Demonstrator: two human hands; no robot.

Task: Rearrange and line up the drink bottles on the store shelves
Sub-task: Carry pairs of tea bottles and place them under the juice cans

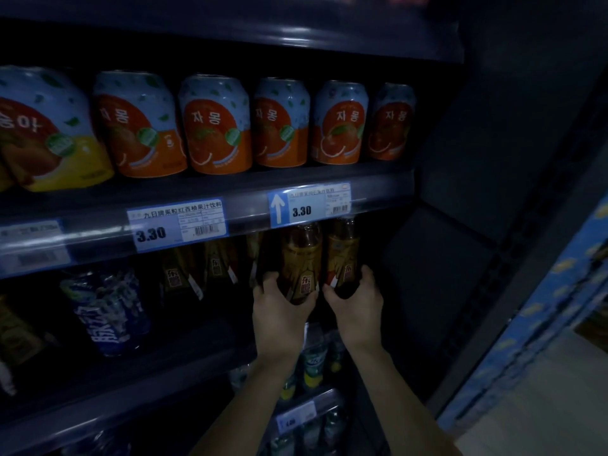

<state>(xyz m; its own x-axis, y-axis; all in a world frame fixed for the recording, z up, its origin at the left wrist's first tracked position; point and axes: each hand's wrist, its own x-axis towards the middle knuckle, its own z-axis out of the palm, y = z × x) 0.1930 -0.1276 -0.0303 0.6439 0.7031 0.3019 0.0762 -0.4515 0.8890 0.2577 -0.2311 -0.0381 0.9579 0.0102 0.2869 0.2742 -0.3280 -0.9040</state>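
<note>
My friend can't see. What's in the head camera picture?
The left hand holds the left brown bottle and the right hand holds the right brown bottle on a dim shelf. Orange cans stand in a row above.

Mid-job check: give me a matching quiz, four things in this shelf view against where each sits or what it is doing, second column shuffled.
Things
1. orange cans
2. blue-labelled bottle
3. left hand
4. arrow price tag

Places or states
A. grips a brown bottle
B. stand in a row on the upper shelf
C. on that shelf's front rail
D. on the middle shelf, well apart from the hands

Pairs: 1-B, 2-D, 3-A, 4-C
</note>
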